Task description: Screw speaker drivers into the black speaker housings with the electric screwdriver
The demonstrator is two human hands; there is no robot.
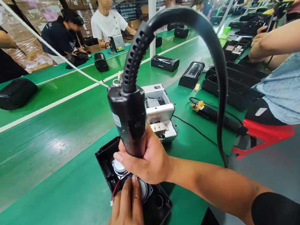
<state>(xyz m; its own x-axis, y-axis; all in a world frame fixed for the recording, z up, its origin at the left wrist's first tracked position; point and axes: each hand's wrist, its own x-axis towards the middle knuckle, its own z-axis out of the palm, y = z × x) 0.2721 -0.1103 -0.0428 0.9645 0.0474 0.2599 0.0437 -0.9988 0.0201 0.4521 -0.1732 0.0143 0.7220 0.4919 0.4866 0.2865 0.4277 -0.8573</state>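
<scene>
My right hand (150,158) is wrapped round the grip of a black power screwdriver (130,123), held upright with its thick cable (220,64) arching out of the top. Under it lies a black speaker housing (105,156) on the green bench, with two round speakers (120,167) inside and a red wire (115,192) ending in a white plug. The fingers of my left hand (129,207) are pressed together over the housing near the speakers; whatever they pinch is too hidden to name. The screwdriver's tip is out of sight behind my hands.
Just behind the housing stands a white-and-grey screw feeder (160,108). Another black screwdriver (219,118) lies to the right, beside black housings (231,84). A red stool (264,135) is at the right edge. Several people work along the green conveyor (49,135), which carries black speakers.
</scene>
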